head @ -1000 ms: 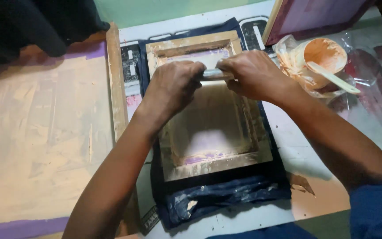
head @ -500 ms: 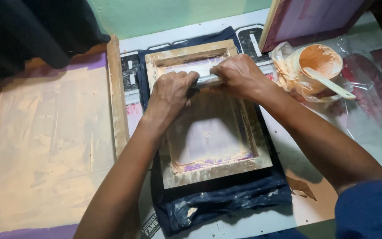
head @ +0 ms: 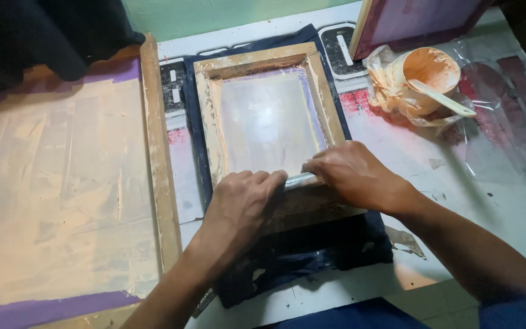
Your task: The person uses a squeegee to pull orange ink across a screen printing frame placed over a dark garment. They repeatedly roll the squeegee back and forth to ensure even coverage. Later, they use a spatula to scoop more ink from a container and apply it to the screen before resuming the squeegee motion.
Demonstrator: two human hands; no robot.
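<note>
Both hands grip one squeegee (head: 300,180): the left hand (head: 243,204) curls over its left end, the right hand (head: 351,175) over its right. It rests at the near end of a small wooden screen frame (head: 209,122) lying on dark cloth (head: 312,250). A large frame (head: 159,164) lies left of the hands, a paint cup (head: 430,70) beyond the right.

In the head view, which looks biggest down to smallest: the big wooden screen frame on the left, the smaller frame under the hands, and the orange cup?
1. Big frame, though its left side runs out of view.
2. Small frame, partly covered by both hands.
3. Cup, clearly the smallest.
</note>
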